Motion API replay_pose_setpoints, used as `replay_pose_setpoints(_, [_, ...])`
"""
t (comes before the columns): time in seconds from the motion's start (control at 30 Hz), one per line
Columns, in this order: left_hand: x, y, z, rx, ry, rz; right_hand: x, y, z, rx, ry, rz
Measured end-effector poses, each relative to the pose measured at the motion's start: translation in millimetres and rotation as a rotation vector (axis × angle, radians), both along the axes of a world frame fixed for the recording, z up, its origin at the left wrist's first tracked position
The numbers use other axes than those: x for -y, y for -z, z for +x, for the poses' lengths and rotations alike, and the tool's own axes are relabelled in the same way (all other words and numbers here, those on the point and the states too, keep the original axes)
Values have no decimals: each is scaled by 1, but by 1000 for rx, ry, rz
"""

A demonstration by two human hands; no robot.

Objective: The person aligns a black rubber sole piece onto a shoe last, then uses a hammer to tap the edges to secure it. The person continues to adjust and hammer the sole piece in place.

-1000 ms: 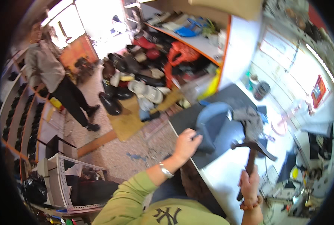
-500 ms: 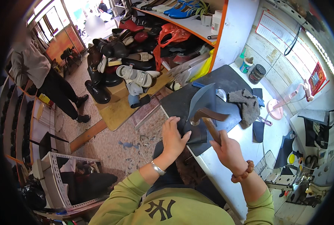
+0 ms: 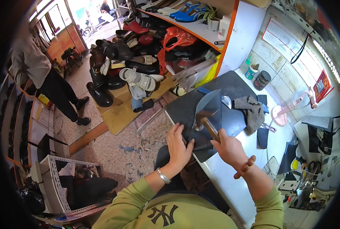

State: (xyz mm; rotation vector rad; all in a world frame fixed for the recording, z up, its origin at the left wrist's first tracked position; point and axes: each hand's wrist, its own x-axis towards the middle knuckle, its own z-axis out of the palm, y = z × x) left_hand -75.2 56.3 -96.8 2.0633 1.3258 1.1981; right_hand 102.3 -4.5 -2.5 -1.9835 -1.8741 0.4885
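My right hand (image 3: 231,150) grips the wooden handle of a hammer (image 3: 211,129). The dark hammer head is low over a black mat (image 3: 231,82) on the bench. My left hand (image 3: 179,150) is at the mat's near left edge, its fingers stretched along the edge and its thumb apart, resting by a dark flat piece (image 3: 201,142). Just beyond the hammer lies a curved blue-grey sheet (image 3: 208,101), its material unclear. Whatever is directly beneath the hammer head is hidden.
A grey cloth (image 3: 250,112) lies on the bench right of the mat. Farther back stand a dark jar (image 3: 261,77) and a pink lamp (image 3: 280,115). Many shoes (image 3: 116,49) are heaped beyond the bench. A person (image 3: 44,72) stands at the far left.
The hammer head has tipped lower toward the mat. My right hand has shifted slightly left, and my left hand has moved a little down along the edge.
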Motion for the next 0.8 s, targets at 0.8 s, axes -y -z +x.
replay_pose_setpoints(0.8, [-35, -9, 46, 17, 273, -23, 52, 8, 40, -160, 258, 82])
